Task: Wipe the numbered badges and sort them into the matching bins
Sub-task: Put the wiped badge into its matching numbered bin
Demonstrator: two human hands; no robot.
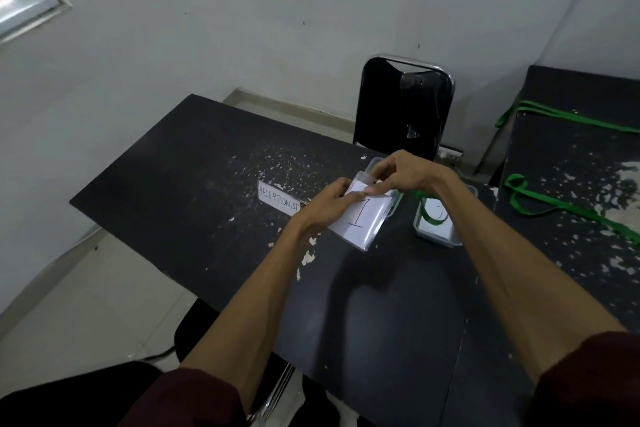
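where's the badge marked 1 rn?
Head view, centre: the badge marked 1 is held in the left hand and right hand above the black table, just right of the RECEPTIONIST card.

Left arm: bare forearm reaching forward and inward.
Left hand (327, 199): fingers curled, gripping the badge (360, 224) at its left edge.
Right arm: bare forearm stretched forward, wrist bent inward.
Right hand (407, 172): fingertips pinching the badge's top.

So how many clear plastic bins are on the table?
2. The far bin sits mostly hidden behind the badge that the left hand and right hand hold. The right bin is beside it, with a green strap looping into it. I see no others.
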